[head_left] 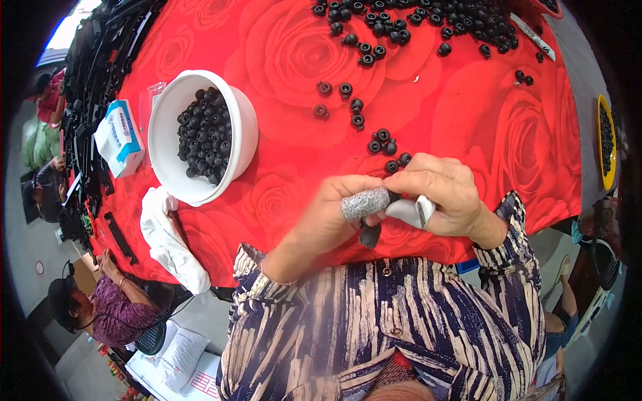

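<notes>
A red rose-patterned surface [468, 113] is strewn with black caps [382, 142]. One small dark part [369, 234], seemingly, is pinched between left hand [334, 210] and right hand [445, 194], fingers clenched, thumbs wrapped.

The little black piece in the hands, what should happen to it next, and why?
Probably drop it into the white bowl, though that is a guess. Both hands, left hand and right hand, pinch a small black piece between covered fingertips. The bowl already holds many similar pieces, while loose black pieces lie on the red rose tablecloth.
</notes>
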{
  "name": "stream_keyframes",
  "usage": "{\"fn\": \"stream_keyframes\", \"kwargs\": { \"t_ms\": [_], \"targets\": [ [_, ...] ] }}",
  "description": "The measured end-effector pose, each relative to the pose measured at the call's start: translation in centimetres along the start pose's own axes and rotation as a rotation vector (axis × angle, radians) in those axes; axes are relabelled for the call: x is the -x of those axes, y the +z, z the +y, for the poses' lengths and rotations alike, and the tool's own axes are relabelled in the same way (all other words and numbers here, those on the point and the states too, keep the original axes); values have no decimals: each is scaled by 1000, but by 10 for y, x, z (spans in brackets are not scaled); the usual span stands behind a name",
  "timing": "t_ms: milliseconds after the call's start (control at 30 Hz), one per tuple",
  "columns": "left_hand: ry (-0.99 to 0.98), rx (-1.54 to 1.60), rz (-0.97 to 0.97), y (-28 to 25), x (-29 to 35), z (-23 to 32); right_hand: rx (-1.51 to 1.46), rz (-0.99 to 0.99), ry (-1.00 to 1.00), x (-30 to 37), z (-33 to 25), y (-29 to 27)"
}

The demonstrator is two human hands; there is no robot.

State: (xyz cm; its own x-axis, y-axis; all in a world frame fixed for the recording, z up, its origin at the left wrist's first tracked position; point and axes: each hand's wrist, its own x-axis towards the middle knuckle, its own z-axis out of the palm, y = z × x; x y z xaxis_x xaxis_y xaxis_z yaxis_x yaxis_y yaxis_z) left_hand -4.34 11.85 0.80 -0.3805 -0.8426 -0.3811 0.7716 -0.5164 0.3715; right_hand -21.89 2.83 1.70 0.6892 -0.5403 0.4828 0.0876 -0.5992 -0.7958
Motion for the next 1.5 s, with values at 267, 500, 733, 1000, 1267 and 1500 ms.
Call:
{"fn": "stream_keyframes", "kwargs": {
  "t_ms": [267,500,733,1000,1267,1500],
  "targets": [
    [12,-46,51,-3,-2,-1,91,2,-52,-1,2,-1],
    [144,-138,134,4,0,-10,244,27,-261,1,-1,-2],
    [266,-279,37,11,1,-7,144,33,-139,-5,-8,-6],
    [300,-379,60,7,1,-3,-93,-94,258,-1,-2,-9],
    [315,-416,55,5,0,-3,-41,-160,316,-3,-3,-8],
    [300,-428,55,2,1,-2,-76,-128,274,-1,1,-5]
  ]
}}
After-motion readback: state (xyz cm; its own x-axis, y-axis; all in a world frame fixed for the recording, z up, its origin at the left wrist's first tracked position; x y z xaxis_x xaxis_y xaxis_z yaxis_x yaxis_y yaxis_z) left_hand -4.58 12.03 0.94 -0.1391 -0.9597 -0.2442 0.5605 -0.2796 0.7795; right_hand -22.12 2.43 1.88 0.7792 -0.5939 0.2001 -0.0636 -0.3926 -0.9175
